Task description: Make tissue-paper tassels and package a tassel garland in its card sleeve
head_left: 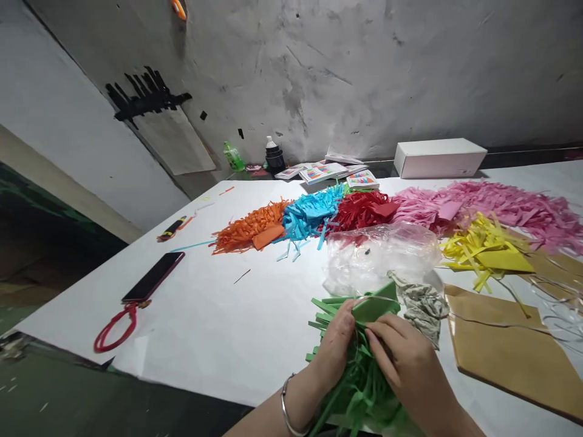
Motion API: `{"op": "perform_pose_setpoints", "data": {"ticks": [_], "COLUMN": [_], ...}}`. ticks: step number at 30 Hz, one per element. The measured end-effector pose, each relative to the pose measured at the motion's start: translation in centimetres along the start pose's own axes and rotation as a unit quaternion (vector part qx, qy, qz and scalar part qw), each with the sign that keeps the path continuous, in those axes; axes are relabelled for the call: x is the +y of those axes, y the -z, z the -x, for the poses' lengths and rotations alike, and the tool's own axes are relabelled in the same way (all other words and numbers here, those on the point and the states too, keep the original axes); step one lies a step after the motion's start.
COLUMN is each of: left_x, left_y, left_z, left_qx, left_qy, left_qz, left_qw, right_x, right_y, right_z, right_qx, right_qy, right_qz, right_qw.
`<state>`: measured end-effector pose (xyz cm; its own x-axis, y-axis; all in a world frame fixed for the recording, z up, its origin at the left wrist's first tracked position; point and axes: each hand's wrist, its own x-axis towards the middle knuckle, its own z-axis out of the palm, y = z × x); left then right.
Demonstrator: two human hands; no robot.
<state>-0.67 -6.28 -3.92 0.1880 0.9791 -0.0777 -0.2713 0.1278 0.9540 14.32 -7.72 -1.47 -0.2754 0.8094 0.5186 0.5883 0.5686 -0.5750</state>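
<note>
Both my hands grip a bunch of green paper strips [359, 376] near the table's front edge. My left hand [334, 349], with a metal bangle on the wrist, pinches the bunch from the left. My right hand [403, 358] presses fingers into the strips from the right. A folded green paper piece [376, 305] sticks up at the top of the bunch. A crumpled grey cloth [423, 306] lies just right of it, and a clear plastic bag [380, 255] lies behind.
Piles of cut paper line the white table [218, 321]: orange [250, 229], blue [310, 212], red [364, 209], pink [492, 206], yellow [487, 249]. Brown paper [505, 352] lies at right. A phone [152, 277] with a red strap lies left. A white box [439, 158], bottles and cards stand at the back.
</note>
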Motion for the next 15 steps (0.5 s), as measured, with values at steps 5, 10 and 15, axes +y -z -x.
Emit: {"op": "perform_pose_setpoints", "data": {"ticks": [5, 10, 15], "left_x": [-0.3, -0.9, -0.9], "left_y": [0.5, 0.6, 0.6], "left_z": [0.0, -0.1, -0.2], "left_qx": [-0.014, -0.023, -0.032], "left_qy": [0.007, 0.018, -0.002], "left_qz": [0.019, 0.027, 0.006], "left_qw": [1.000, 0.999, 0.999], "right_x": [1.6, 2.3, 1.6], "right_y": [1.0, 1.4, 1.1], "right_z": [-0.9, -1.0, -0.1], "right_qx": [-0.030, -0.071, 0.014], "right_qy": [-0.175, -0.241, -0.098], "right_qz": [-0.182, -0.257, -0.121], "right_qw": [0.967, 0.933, 0.988]}}
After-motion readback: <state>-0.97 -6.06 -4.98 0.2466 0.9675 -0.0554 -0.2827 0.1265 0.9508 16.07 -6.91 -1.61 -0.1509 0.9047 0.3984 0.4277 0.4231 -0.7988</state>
